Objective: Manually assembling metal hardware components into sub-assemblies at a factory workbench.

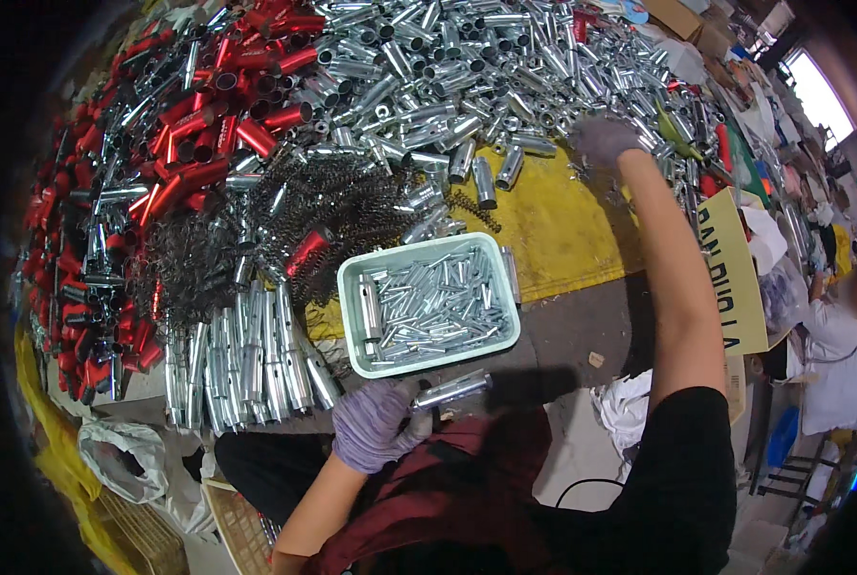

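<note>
My left hand [373, 422], in a lilac knitted glove, grips one end of a silver metal tube [452, 391] low at the table's front edge. Just beyond it stands a pale green plastic tray [344, 311]. Inside lie many short silver pins [438, 297], and a wider tube [369, 307] rests along the left wall. With the arm stretched far forward, my gloved right hand [605, 142] is at the near edge of a heap of silver metal tubes [514, 67]. Its fingers are blurred against the parts, so whether they hold anything cannot be made out.
Red metal tubes [194, 125] are heaped at the left. Dark coil springs [323, 196] lie tangled behind the tray. Silver tubes [246, 364] stand in rows left of it. A yellow sign board [735, 278] leans at the right, and a person [835, 350] is farther back.
</note>
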Demonstrator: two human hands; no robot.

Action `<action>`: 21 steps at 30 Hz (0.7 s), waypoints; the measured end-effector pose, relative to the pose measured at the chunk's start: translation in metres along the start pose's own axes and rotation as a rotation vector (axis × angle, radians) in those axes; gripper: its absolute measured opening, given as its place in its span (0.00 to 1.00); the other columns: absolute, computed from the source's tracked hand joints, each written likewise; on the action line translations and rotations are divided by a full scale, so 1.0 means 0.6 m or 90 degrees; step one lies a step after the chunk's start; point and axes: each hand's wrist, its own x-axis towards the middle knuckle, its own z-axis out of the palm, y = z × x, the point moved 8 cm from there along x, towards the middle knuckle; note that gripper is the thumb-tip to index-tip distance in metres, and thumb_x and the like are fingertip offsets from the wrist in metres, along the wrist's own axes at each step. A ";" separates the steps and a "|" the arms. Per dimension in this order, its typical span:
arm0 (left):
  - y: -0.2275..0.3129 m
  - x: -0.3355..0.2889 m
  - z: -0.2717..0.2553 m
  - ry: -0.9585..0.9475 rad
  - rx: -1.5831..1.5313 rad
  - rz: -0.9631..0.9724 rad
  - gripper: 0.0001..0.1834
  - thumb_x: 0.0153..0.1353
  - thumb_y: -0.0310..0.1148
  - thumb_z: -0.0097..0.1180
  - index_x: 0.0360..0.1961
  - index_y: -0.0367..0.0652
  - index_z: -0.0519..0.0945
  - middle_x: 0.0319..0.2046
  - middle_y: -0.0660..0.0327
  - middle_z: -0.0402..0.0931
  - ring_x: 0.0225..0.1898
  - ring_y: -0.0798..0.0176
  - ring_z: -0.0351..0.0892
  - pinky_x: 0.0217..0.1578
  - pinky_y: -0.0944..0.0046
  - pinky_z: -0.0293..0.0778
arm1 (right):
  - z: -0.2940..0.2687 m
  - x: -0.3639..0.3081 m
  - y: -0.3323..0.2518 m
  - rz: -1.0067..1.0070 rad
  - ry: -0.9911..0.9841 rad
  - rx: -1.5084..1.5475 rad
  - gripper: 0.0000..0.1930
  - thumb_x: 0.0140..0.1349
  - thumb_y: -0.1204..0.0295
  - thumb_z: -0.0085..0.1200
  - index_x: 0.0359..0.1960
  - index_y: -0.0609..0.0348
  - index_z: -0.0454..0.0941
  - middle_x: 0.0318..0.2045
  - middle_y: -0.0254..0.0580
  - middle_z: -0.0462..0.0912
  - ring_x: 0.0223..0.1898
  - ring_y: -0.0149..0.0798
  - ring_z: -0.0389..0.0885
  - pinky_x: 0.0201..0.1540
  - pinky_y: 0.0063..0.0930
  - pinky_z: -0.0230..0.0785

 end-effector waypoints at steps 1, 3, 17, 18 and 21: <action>-0.002 -0.002 -0.001 0.023 -0.002 0.002 0.19 0.48 0.42 0.59 0.39 0.45 0.75 0.19 0.58 0.70 0.17 0.55 0.71 0.17 0.57 0.65 | 0.008 0.005 -0.013 0.026 -0.014 -0.039 0.24 0.56 0.58 0.47 0.50 0.60 0.70 0.49 0.57 0.73 0.50 0.53 0.73 0.53 0.41 0.65; -0.002 -0.003 -0.005 0.047 -0.004 0.007 0.19 0.47 0.42 0.59 0.39 0.45 0.75 0.19 0.58 0.70 0.17 0.55 0.70 0.17 0.57 0.65 | 0.002 0.003 -0.013 0.054 -0.027 -0.034 0.24 0.55 0.57 0.48 0.49 0.61 0.71 0.47 0.57 0.74 0.49 0.53 0.74 0.52 0.42 0.66; -0.002 0.003 -0.008 0.021 0.005 -0.010 0.19 0.45 0.40 0.60 0.39 0.46 0.76 0.19 0.58 0.70 0.18 0.55 0.71 0.17 0.58 0.66 | -0.115 -0.048 0.065 -0.104 0.264 0.285 0.21 0.63 0.61 0.45 0.54 0.59 0.69 0.53 0.42 0.74 0.49 0.39 0.76 0.51 0.29 0.67; 0.001 0.007 -0.008 0.029 -0.014 -0.004 0.19 0.45 0.39 0.60 0.39 0.45 0.75 0.19 0.58 0.70 0.18 0.55 0.71 0.17 0.58 0.66 | -0.089 -0.029 0.113 -0.076 0.317 0.146 0.22 0.63 0.61 0.45 0.55 0.57 0.68 0.54 0.43 0.72 0.50 0.41 0.75 0.51 0.31 0.66; 0.002 0.011 -0.005 0.028 -0.025 -0.002 0.20 0.44 0.38 0.61 0.40 0.45 0.75 0.19 0.59 0.70 0.18 0.55 0.71 0.17 0.58 0.66 | 0.005 0.007 0.185 0.019 0.232 0.074 0.18 0.59 0.59 0.41 0.44 0.57 0.71 0.46 0.54 0.75 0.47 0.56 0.73 0.52 0.41 0.64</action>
